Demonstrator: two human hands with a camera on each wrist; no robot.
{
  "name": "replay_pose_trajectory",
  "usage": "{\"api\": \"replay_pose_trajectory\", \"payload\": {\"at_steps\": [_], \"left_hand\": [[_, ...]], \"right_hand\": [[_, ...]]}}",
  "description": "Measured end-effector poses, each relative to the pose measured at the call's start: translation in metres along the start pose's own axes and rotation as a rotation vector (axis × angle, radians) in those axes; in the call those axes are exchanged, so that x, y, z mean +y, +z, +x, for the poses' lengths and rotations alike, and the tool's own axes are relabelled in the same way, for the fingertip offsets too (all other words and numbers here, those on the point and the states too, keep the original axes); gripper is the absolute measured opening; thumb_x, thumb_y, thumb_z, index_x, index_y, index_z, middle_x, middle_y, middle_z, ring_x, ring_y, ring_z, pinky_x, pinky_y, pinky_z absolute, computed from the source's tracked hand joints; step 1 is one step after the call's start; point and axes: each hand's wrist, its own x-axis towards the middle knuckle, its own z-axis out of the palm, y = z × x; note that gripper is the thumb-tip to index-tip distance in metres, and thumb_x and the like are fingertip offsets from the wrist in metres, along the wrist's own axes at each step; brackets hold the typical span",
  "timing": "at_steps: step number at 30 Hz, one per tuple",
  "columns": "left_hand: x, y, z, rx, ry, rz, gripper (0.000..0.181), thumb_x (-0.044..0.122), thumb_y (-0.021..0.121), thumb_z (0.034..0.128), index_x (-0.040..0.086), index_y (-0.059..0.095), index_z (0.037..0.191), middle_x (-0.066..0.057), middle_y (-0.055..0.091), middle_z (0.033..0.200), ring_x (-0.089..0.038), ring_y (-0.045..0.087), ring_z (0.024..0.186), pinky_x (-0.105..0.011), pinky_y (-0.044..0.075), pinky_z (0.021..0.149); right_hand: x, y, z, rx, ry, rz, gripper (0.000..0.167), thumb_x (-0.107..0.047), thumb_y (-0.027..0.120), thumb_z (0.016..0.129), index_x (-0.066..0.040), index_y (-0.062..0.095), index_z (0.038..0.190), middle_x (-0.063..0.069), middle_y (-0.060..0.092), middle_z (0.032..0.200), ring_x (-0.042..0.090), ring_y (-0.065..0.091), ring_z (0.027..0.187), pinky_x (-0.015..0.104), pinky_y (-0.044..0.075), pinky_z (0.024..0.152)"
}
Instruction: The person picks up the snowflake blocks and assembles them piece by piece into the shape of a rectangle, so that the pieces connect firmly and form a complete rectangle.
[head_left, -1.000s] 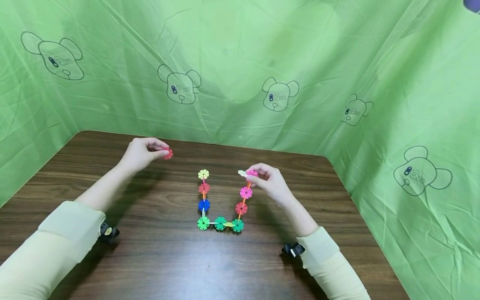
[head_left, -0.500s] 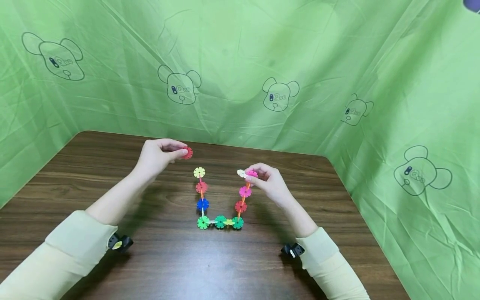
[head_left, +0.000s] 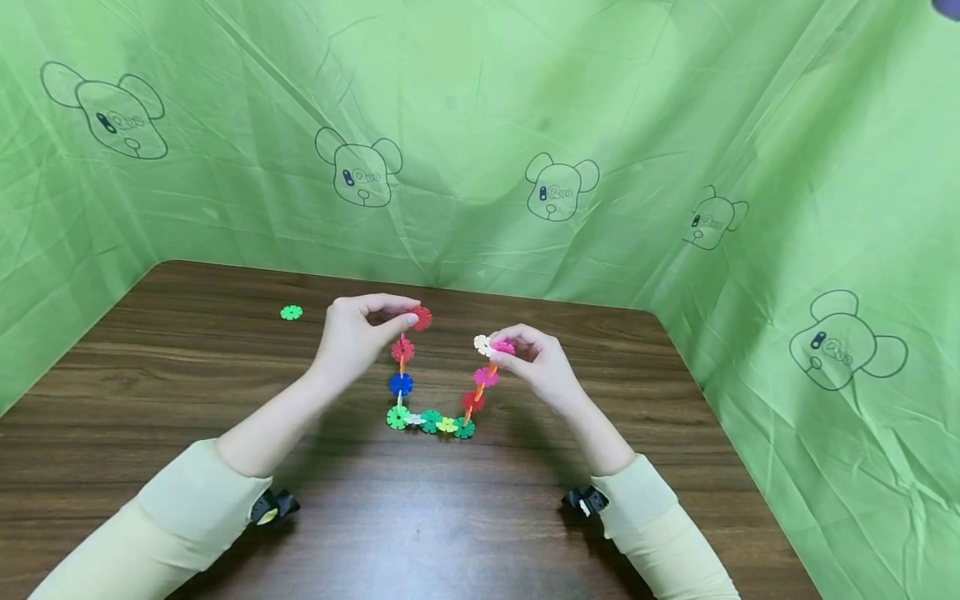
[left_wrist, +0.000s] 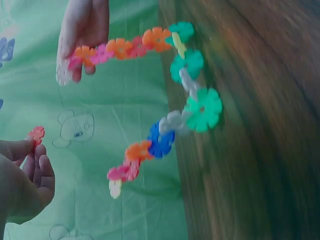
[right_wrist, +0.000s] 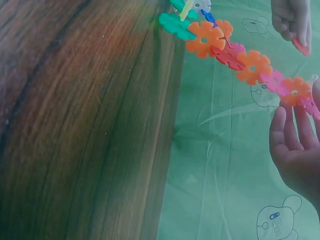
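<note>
My left hand pinches a red notched flower-shaped disc between thumb and fingers. In the head view it covers the top of the chain's left arm; the left wrist view shows a pale yellow disc at that end, apart from the red one. My right hand pinches a pink disc at the other end, where a white disc is joined. The U-shaped chain of interlocked discs includes a blue disc and a lower row with green discs. Whether that row touches the table is unclear.
A loose light green disc lies at the back left of the wooden table. Green curtain with bear drawings hangs behind and along the sides. Each sleeve cuff carries a small black camera.
My left hand has travelled right with the red disc to the chain's left end, uncovering the loose green disc. The chain's lower row has shifted away from me; my right hand barely moved.
</note>
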Motion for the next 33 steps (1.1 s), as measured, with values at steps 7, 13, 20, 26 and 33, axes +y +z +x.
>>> {"api": "replay_pose_trajectory", "payload": {"at_steps": [7, 13, 20, 26, 33], "left_hand": [[0.023, 0.016, -0.008, -0.013, -0.019, -0.057, 0.017, 0.012, 0.073, 0.0826, 0.004, 0.074, 0.098, -0.01, 0.073, 0.089, -0.016, 0.064, 0.067, -0.019, 0.049, 0.055], [0.007, 0.032, -0.007, -0.024, -0.018, -0.103, 0.017, 0.021, 0.074, 0.0823, 0.012, 0.075, 0.097, -0.004, 0.074, 0.088, -0.014, 0.067, 0.07, -0.019, 0.048, 0.052], [0.0, 0.046, -0.009, -0.028, 0.019, -0.128, 0.014, 0.02, 0.075, 0.0812, 0.013, 0.075, 0.094, -0.001, 0.074, 0.084, -0.018, 0.07, 0.071, -0.022, 0.051, 0.055], [0.0, 0.053, -0.007, -0.022, 0.059, -0.107, 0.016, 0.019, 0.075, 0.0809, 0.011, 0.076, 0.095, 0.0, 0.074, 0.084, -0.022, 0.069, 0.07, -0.021, 0.049, 0.053], [0.002, 0.057, -0.007, -0.027, 0.111, -0.068, 0.015, 0.017, 0.076, 0.0803, 0.011, 0.076, 0.094, 0.002, 0.074, 0.085, -0.012, 0.064, 0.065, -0.022, 0.049, 0.052]], "right_hand": [[-0.01, 0.002, -0.002, -0.001, -0.052, -0.093, 0.014, 0.001, 0.068, 0.084, 0.004, 0.064, 0.097, 0.018, 0.065, 0.111, 0.013, 0.064, 0.097, 0.026, 0.052, 0.079], [-0.01, 0.003, -0.002, 0.007, -0.04, -0.073, 0.016, -0.001, 0.069, 0.084, 0.003, 0.065, 0.099, 0.016, 0.066, 0.109, 0.013, 0.064, 0.093, 0.025, 0.053, 0.08], [-0.009, 0.003, -0.002, -0.003, -0.047, -0.037, 0.021, 0.0, 0.068, 0.084, 0.005, 0.066, 0.104, 0.015, 0.067, 0.108, 0.014, 0.065, 0.092, 0.028, 0.055, 0.08], [-0.008, 0.002, -0.003, -0.004, -0.085, -0.046, 0.019, 0.0, 0.067, 0.085, 0.006, 0.067, 0.103, 0.016, 0.066, 0.108, 0.014, 0.065, 0.093, 0.027, 0.054, 0.08], [-0.013, 0.003, -0.003, -0.025, -0.094, -0.052, 0.018, 0.001, 0.066, 0.085, 0.006, 0.067, 0.103, 0.017, 0.066, 0.108, 0.015, 0.065, 0.094, 0.028, 0.054, 0.081]]}}
